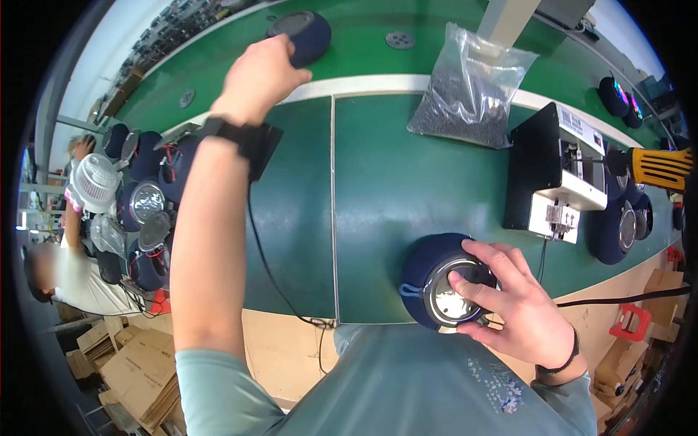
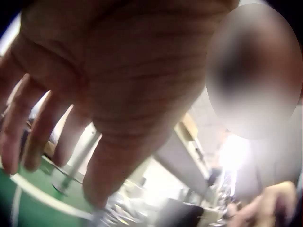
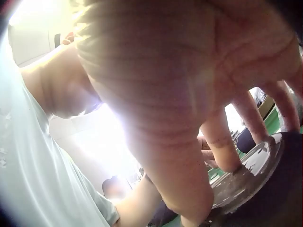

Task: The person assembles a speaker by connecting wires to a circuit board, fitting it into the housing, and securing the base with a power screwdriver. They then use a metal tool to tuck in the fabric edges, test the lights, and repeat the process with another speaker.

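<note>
A round dark-blue device (image 1: 425,272) with a shiny metallic disc (image 1: 452,299) facing up sits at the front of the green table. My right hand (image 1: 520,312) grips it from the right, thumb at the lower rim and fingers spread over the disc and upper edge. The right wrist view shows fingertips of the hand (image 3: 189,94) against the disc (image 3: 251,172). Far forward, my left hand (image 1: 262,76) is beside another dark-blue device (image 1: 311,40); contact cannot be told. In the left wrist view this hand (image 2: 109,85) has extended fingers and holds nothing.
A clear bag of dark small pieces (image 1: 469,94) lies at the back. Right of centre stands a black-and-white fixture (image 1: 542,171), with a yellow-handled tool (image 1: 658,168) beyond. More devices (image 1: 145,203) crowd the left, near a white fan (image 1: 94,182) and a person (image 1: 91,280). A cable (image 1: 265,265) crosses the table.
</note>
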`<state>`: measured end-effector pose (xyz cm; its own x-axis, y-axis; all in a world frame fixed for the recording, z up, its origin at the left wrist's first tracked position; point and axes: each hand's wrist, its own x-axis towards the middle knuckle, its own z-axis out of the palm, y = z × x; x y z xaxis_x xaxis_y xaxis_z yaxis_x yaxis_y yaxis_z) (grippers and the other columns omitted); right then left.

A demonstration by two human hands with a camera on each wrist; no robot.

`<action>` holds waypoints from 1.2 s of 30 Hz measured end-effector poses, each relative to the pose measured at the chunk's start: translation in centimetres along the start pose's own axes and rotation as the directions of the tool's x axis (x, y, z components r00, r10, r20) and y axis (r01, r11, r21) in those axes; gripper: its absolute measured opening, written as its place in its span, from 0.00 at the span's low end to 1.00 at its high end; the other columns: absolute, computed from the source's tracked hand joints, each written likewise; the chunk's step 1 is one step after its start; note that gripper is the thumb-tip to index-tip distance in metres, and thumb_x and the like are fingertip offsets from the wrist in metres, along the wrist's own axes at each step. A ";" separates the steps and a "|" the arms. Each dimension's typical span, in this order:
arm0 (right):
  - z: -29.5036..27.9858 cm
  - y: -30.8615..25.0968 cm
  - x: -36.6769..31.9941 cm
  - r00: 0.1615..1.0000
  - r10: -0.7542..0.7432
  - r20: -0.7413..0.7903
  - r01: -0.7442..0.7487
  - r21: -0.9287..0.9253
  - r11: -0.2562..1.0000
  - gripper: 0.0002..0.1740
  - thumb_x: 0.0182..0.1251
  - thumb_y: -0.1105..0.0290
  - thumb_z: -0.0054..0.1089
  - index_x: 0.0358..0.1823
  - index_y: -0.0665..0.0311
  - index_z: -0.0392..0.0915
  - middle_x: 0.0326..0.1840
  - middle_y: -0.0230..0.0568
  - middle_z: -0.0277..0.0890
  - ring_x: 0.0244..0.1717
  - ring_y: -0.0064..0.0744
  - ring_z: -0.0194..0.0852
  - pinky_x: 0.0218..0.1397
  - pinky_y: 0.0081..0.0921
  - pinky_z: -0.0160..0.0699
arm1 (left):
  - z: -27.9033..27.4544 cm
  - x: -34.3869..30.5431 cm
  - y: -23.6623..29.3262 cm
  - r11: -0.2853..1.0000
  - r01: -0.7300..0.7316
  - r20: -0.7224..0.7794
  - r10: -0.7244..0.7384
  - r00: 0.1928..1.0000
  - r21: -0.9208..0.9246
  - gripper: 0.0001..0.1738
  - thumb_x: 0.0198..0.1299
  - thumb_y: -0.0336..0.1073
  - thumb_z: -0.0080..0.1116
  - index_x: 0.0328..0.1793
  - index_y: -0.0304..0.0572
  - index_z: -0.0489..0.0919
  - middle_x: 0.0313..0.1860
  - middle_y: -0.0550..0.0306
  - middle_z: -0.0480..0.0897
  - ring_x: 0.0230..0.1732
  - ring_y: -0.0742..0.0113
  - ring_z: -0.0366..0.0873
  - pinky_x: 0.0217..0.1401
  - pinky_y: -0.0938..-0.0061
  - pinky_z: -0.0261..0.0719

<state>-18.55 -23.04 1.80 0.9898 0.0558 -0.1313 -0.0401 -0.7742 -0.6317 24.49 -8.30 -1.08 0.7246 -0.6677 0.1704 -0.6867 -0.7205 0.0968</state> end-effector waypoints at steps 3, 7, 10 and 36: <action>0.0 -0.1 -0.2 1.000 -0.009 -0.008 0.009 -0.011 1.000 0.40 0.50 0.74 0.89 0.69 0.63 0.87 0.85 0.56 0.66 0.77 0.66 0.71 0.76 0.51 0.85 | 4.5 4.7 -2.1 0.999 0.000 -0.162 -0.007 0.987 -0.044 0.52 0.55 0.54 0.88 0.82 0.39 0.78 0.79 0.31 0.77 0.74 0.33 0.81 0.80 0.49 0.81; 0.3 -0.1 -0.4 1.000 0.002 -0.018 -0.002 -0.004 1.000 0.39 0.52 0.72 0.88 0.70 0.63 0.87 0.86 0.57 0.66 0.78 0.67 0.69 0.77 0.52 0.83 | 7.5 9.1 -2.8 0.924 0.205 -0.187 -0.274 0.943 -0.323 0.75 0.41 0.63 0.94 0.92 0.44 0.65 0.87 0.34 0.65 0.85 0.27 0.67 0.85 0.43 0.76; 0.7 0.1 -0.7 0.998 0.008 -0.057 -0.008 0.003 1.000 0.41 0.51 0.69 0.91 0.71 0.57 0.87 0.86 0.53 0.68 0.79 0.65 0.70 0.78 0.51 0.83 | 10.2 10.6 -3.8 0.877 0.217 -0.105 -0.287 0.952 -0.428 0.73 0.39 0.63 0.95 0.91 0.45 0.67 0.86 0.35 0.66 0.83 0.27 0.68 0.85 0.42 0.75; 0.5 0.7 -0.9 1.000 -0.020 -0.023 0.020 0.036 0.999 0.38 0.58 0.66 0.89 0.72 0.59 0.85 0.88 0.57 0.63 0.79 0.73 0.67 0.77 0.56 0.83 | 9.2 8.8 -0.9 0.842 0.046 -0.191 -0.175 0.966 -0.538 0.48 0.39 0.44 0.98 0.69 0.51 0.84 0.75 0.41 0.77 0.75 0.38 0.79 0.82 0.50 0.80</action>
<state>-19.50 -23.28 1.09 0.9933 0.0563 -0.1012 -0.0248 -0.7498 -0.6612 32.00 -15.29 -8.67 0.8090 -0.4832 0.3347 -0.5757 -0.5368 0.6168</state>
